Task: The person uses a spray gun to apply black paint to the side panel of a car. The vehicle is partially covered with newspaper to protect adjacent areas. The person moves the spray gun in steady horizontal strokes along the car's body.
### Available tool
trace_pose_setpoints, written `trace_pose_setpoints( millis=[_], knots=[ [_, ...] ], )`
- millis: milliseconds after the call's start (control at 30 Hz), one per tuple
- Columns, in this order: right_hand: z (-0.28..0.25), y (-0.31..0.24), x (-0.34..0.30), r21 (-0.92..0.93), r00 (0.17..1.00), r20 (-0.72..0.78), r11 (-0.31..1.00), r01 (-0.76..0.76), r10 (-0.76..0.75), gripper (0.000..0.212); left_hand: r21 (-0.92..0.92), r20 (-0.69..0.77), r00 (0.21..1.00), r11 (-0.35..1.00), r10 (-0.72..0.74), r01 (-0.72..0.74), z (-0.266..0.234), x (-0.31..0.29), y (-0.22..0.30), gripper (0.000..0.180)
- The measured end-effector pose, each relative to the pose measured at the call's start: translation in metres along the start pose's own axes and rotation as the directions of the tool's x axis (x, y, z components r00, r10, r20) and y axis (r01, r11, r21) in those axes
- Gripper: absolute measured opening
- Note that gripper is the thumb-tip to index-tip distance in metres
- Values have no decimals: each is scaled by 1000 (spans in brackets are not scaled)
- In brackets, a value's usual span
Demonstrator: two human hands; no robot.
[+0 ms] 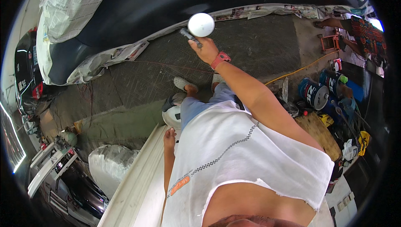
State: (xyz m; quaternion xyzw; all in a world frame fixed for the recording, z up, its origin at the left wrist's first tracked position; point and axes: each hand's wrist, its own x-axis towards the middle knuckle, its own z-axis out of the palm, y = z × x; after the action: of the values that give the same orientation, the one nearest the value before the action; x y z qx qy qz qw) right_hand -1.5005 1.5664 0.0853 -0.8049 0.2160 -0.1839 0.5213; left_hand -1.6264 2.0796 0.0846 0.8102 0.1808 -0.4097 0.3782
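Observation:
My right hand [205,50] is wrapped round the grip of a spray gun [190,37], its arm stretched out ahead of me. A round white cup [201,24] tops the gun. In front of it, apart from the gun, curves a glossy black car body panel [163,7]. Low at my side hangs my left hand [170,138], fingers curled in and nothing visible in them; it is nearest to a white rounded object [172,116] beside my leg.
Newspaper and plastic masking [77,11] edges the black panel. A yellow hose [288,75] crosses the floor at right, near blue drums [313,94] and a wooden board [319,137]. Another person [365,36] is at far right by a red stool [330,42]. Plastic-wrapped parts [110,162] lie at left.

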Motion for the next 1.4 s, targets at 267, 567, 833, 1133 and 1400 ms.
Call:
trace_pose_setpoints(
  millis=[267,567,833,1133,1400],
  knots=[
    [-115,72,-3,-86,947,-318,994,-70,40,45,114,38,999,993,-21,16,11,5,7,51],
    [-216,95,-1,33,829,-531,981,-190,179,40,96,10,994,989,109,-109,5,31,15,49],
    [-268,109,-3,117,720,-634,955,-274,284,46,189,44,991,973,128,-134,7,33,23,50],
    [-242,95,-46,33,759,-630,981,-189,167,51,473,352,932,875,-81,-103,32,9,120,62],
    [-212,61,-86,180,870,-473,982,-60,140,48,827,548,835,119,48,-550,128,64,255,71]
  ],
)
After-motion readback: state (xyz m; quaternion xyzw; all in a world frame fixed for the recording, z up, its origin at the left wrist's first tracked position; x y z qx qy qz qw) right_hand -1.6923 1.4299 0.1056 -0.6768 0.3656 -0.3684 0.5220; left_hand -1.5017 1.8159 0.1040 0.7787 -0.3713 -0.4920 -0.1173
